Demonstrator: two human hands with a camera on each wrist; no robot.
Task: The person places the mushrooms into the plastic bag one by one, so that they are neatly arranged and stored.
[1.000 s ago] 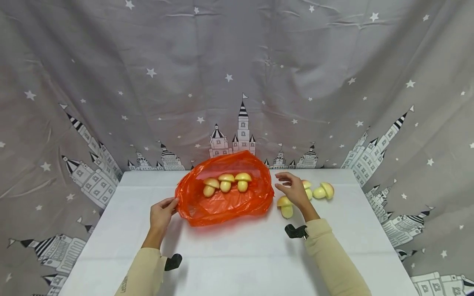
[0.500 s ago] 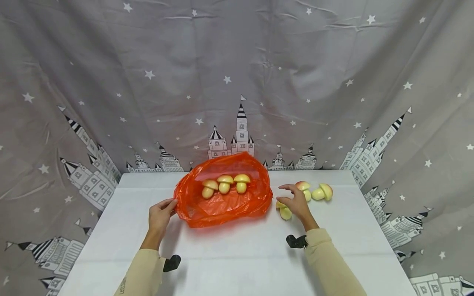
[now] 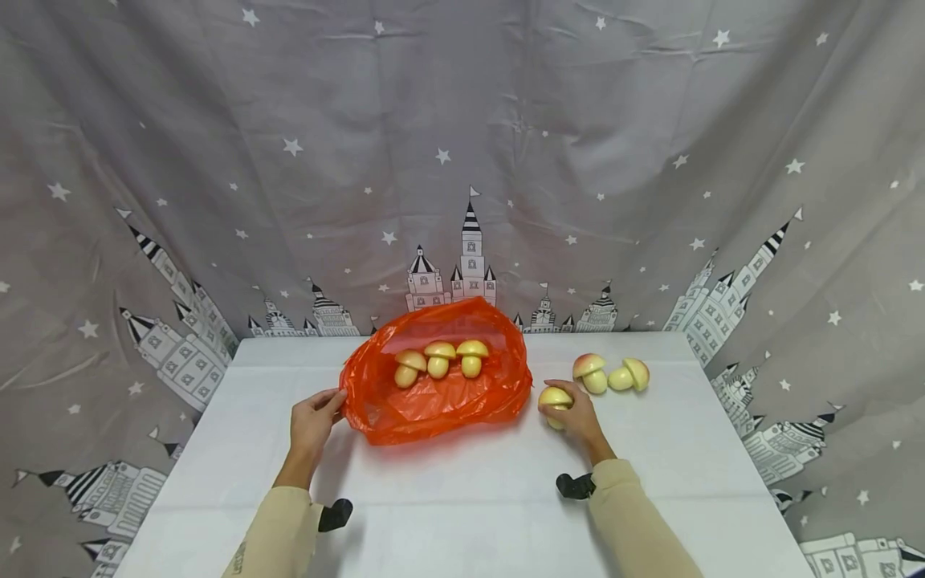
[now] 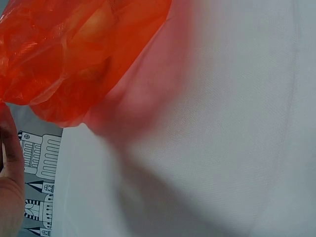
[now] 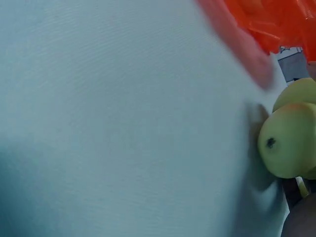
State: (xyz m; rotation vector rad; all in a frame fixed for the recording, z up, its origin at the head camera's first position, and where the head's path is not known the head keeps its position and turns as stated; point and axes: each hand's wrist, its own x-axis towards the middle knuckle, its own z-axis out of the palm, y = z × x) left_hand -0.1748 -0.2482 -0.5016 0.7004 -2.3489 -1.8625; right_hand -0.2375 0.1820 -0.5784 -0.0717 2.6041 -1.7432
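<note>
A red plastic bag (image 3: 433, 431) lies with its mouth wide on the white table, three yellow toy mushrooms (image 3: 439, 360) in a row inside it. My left hand (image 3: 311, 425) pinches the bag's left rim; the left wrist view shows the bag (image 4: 74, 59) from below, with part of the hand (image 4: 11, 168) at the edge. Right of the bag, my right hand (image 3: 580, 417) holds another toy mushroom (image 3: 553, 396), thumb on one side and fingers on the other. The right wrist view shows this mushroom's pale stem end (image 5: 284, 140) close to the tabletop; most of the hand is outside that view.
Two more toy mushrooms, one with a reddish cap (image 3: 588, 366) and one tipped on its side (image 3: 630, 375), lie just beyond the right hand. Behind the white table (image 3: 462, 514) hangs a grey curtain (image 3: 462, 96) printed with stars and castles.
My right hand has come down toward the near mushroom and its fingers have closed round it. The left hand keeps its hold on the bag's rim.
</note>
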